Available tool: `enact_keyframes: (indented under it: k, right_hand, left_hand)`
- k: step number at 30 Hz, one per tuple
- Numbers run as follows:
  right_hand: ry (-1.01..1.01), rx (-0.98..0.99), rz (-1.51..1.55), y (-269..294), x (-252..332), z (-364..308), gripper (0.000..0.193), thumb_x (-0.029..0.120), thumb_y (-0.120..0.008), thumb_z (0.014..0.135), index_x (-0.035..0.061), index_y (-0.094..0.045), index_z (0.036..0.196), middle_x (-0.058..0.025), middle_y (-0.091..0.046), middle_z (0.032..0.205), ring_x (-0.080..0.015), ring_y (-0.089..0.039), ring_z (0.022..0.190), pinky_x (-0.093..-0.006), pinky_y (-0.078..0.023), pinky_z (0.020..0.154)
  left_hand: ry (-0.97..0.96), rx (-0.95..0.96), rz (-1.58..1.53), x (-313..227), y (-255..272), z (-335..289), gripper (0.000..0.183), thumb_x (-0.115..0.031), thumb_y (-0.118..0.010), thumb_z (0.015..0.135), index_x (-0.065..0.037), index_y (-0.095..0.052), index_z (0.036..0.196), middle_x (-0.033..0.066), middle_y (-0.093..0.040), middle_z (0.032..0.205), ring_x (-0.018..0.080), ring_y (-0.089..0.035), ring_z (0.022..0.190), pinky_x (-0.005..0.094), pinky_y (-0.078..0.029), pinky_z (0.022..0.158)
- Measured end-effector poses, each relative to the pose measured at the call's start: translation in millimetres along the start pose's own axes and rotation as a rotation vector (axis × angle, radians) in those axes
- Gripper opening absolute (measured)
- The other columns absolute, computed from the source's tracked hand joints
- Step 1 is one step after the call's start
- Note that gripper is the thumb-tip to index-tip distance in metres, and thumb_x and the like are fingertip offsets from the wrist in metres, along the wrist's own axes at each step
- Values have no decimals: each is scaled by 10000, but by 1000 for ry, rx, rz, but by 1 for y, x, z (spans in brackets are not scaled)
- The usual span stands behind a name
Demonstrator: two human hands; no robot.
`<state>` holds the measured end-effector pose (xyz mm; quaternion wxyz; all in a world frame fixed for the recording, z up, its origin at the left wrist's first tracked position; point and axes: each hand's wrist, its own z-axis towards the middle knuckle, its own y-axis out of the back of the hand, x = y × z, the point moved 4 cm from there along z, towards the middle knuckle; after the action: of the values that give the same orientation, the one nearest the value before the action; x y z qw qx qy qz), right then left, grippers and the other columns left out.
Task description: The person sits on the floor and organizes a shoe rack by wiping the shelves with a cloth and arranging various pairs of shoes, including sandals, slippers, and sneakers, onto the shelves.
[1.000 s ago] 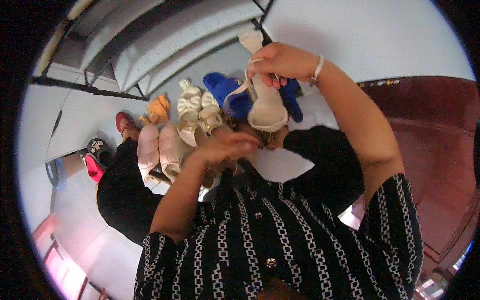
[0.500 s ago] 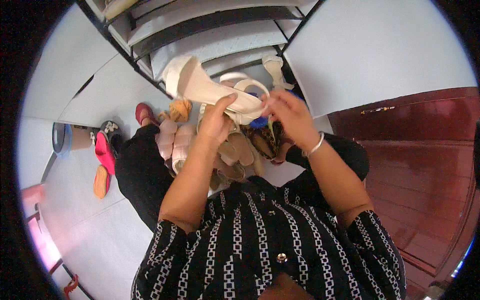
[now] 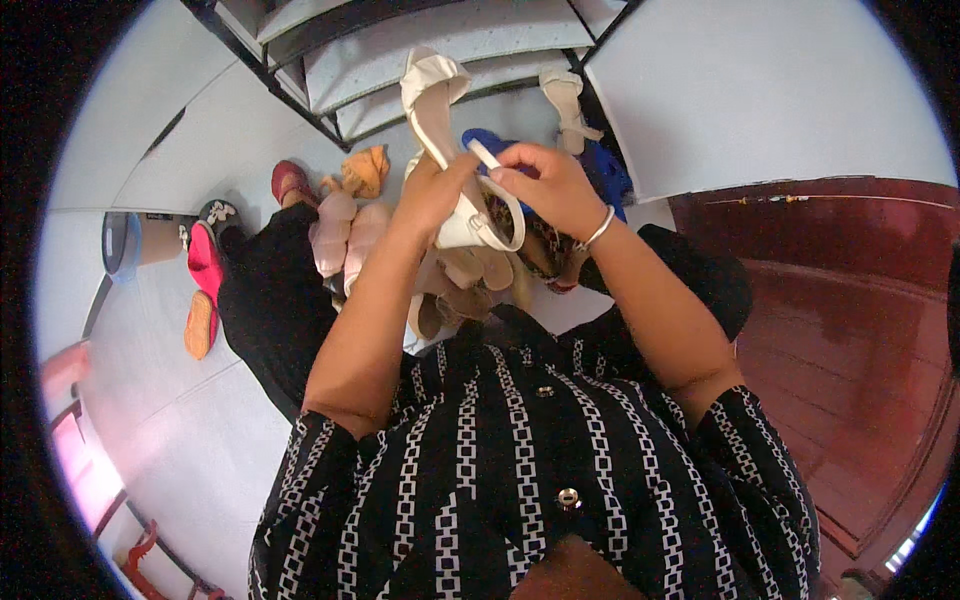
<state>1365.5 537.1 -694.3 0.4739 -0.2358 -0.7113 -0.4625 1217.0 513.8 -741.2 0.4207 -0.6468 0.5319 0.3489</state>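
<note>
A white sandal (image 3: 432,115) is held up over the shoes on the floor, its toe band pointing away toward the rack. My left hand (image 3: 436,198) is closed around its middle. Between the thumb and fingers of my right hand (image 3: 550,190) is the free end of the sandal's ankle strap (image 3: 483,154). The strap's other part loops out near the heel, below my right hand. A similar pale sandal (image 3: 563,98) rests by the rack's right post.
A shoe rack (image 3: 425,65) rises ahead. Several tan shoes (image 3: 465,268) lie between my knees, pale pink shoes (image 3: 332,235) to their left. Blue items (image 3: 605,178) sit at right, an orange cloth (image 3: 366,170) near my red-shod foot (image 3: 290,183). Pink slippers (image 3: 204,262) lie far left.
The sandal has swung from slanting left to pointing more nearly straight ahead. My right hand has lifted the strap end away from the loop.
</note>
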Motion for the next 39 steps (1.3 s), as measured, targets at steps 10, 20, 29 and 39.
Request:
enact_keyframes:
  k: [10,20,29,39]
  right_hand:
    - [218,171,204,8,41,-16,203,164,-498,880,-6,-587,945,-52,-598,864,-121,-548,833,-253,-422,789]
    - [326,515,-316,-4,41,-26,241,257,-531,794,22,-580,769,-138,-557,752,-303,-551,720,-377,-433,642]
    - [198,433,-255,-3,25,-17,256,264,-521,776,14,-560,742,-144,-528,730,-308,-530,692,-387,-422,629]
    - [269,380,-353,-9,26,-17,221,246,-546,760,29,-571,729,-138,-537,714,-302,-545,706,-373,-435,634]
  left_hand:
    - [161,54,-202,13,2,7,371,-317,-561,821,9,-508,990,75,-571,765,164,-570,604,288,-474,510]
    - [57,55,111,24,12,18,445,-368,-547,823,21,-528,1037,99,-601,835,173,-586,684,301,-480,602]
    - [114,101,334,13,9,11,477,-364,-542,821,36,-510,1078,116,-604,874,173,-587,720,298,-474,612]
    - [-37,47,607,18,9,13,504,-300,-562,763,12,-476,1149,200,-590,1031,297,-565,986,343,-417,851]
